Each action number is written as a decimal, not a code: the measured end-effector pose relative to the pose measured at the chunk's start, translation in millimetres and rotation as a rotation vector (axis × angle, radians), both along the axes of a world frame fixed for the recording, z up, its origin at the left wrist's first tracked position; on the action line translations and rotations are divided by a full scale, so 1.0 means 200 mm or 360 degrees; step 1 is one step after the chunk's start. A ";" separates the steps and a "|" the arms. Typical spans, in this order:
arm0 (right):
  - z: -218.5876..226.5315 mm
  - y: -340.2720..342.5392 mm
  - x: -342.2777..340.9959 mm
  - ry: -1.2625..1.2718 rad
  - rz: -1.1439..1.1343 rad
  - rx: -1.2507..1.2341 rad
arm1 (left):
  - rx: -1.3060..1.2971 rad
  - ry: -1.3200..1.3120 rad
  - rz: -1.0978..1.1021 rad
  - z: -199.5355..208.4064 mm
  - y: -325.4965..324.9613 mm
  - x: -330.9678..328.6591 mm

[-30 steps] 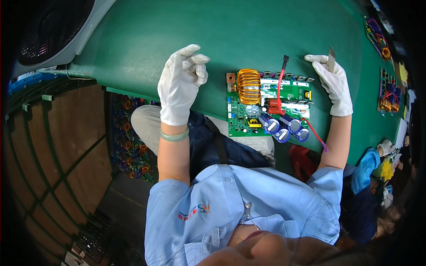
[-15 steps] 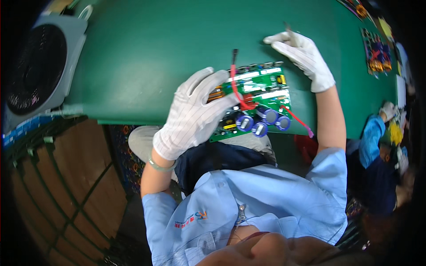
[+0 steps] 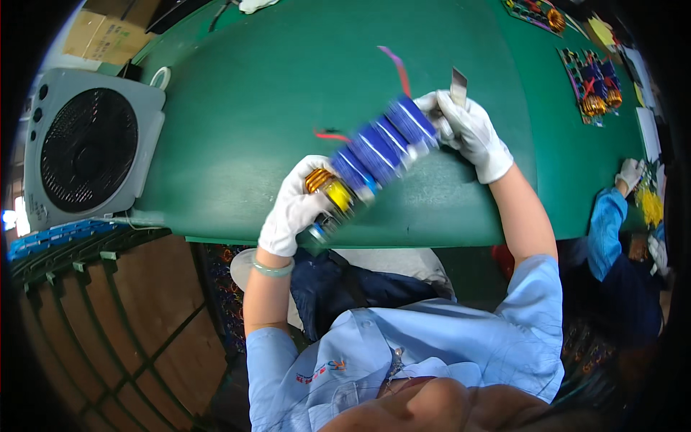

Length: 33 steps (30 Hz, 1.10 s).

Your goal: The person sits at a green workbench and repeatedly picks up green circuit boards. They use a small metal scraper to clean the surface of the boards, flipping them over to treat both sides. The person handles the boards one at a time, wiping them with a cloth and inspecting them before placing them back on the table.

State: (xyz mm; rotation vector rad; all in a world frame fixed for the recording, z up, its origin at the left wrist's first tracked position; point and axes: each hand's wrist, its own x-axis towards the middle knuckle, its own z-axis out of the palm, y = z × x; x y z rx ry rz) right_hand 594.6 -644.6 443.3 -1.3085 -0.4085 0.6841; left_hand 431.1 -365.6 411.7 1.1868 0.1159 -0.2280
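A circuit board (image 3: 353, 189) is tipped up on edge above the green table, blurred by motion. Its row of large blue capacitors (image 3: 376, 150) faces me, beside a copper coil (image 3: 317, 180) and a yellow part. Two red wires stick out from it, one with a purple tip (image 3: 399, 68). My left hand (image 3: 289, 216), in a white glove, grips the board's lower left end. At the upper right end my gloved right hand (image 3: 475, 140) has its fingertips against the board. A flat metal blade (image 3: 458, 85) with a slanted tip juts up from that hand's closed fingers.
Left on the table stands a grey box-shaped fan (image 3: 90, 147), with a cardboard box (image 3: 101, 37) behind it. More circuit boards (image 3: 592, 85) lie at the far right. Another person's gloved hand (image 3: 630, 173) works beyond the right side. The green table's (image 3: 237, 173) front edge runs before my lap.
The board has been lifted and turned from lying face up to standing on edge. My right hand has come in from the right to its end, still with the blade.
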 end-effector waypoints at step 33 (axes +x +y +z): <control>-0.07 0.01 -0.04 0.0287 -0.0162 -0.0100 | -0.0276 0.0203 0.0543 -0.01 -0.02 -0.09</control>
